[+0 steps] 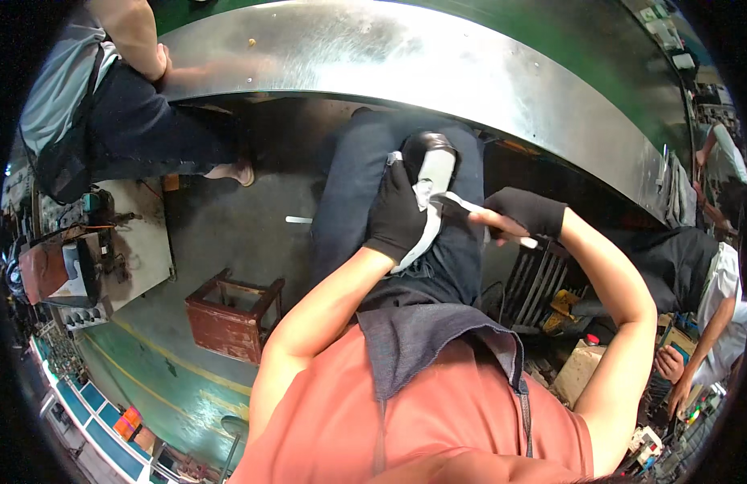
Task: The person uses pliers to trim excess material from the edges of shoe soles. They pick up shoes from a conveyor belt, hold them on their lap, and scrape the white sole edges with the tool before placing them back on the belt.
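On my lap, between my thighs, lies a shoe (438, 168) with a glossy black toe pointing away from me. Its upward face is pale grey-white, and a light curved edge runs back toward my waist. My left hand (399, 211), in a dark glove with bare fingertips, is closed around the shoe's left side. A small whitish bit shows at its fingertips. From the right, my gloved right hand (520, 216) grips a slim tool (460, 203) with a pale handle end. The tool's tip meets the middle of the shoe; whether it is a blade or a brush is unclear.
A long metal bench (389, 56) crosses in front of my knees. Another person (139, 121) sits at the left, hands on the bench. A brown wooden stool (228, 319) stands on the floor at left. More workers (716, 298) and clutter are at right.
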`<move>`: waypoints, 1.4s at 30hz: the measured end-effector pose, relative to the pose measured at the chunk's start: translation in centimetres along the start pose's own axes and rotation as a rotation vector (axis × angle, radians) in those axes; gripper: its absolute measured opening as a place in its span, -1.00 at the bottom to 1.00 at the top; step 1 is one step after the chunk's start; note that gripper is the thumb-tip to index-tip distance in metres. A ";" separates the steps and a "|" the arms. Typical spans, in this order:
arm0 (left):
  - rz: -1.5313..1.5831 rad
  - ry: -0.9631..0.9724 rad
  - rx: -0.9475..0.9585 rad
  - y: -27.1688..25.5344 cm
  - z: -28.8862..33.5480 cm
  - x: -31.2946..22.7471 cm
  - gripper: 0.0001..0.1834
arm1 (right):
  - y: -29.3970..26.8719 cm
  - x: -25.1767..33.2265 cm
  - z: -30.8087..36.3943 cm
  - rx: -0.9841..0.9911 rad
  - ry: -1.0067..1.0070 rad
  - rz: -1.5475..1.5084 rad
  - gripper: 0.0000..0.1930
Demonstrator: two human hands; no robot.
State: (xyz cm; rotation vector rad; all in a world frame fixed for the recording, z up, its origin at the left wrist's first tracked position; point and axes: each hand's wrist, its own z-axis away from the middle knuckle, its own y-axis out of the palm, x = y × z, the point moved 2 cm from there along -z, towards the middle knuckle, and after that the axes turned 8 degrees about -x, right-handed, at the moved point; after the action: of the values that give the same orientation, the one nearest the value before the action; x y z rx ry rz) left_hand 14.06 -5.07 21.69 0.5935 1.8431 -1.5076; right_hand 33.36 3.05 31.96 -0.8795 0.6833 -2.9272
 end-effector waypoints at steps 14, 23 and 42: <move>0.192 0.069 0.065 -1.8 9.6 2.8 0.06 | 7.5 -1.6 -1.3 -0.430 -0.196 0.058 -0.57; 0.601 -0.662 0.116 -0.5 9.7 4.3 -0.54 | 13.5 -4.6 0.4 -0.439 0.044 -0.383 -0.59; 0.470 -0.268 0.223 1.2 10.6 5.7 -0.14 | 4.7 5.0 1.9 -0.564 -0.537 0.415 -0.58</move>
State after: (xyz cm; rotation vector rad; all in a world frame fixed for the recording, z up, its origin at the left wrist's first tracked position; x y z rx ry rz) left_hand 13.31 -15.48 15.56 0.8196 1.2351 -1.3965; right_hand 29.65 -2.65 34.09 -1.2894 1.4407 -2.0194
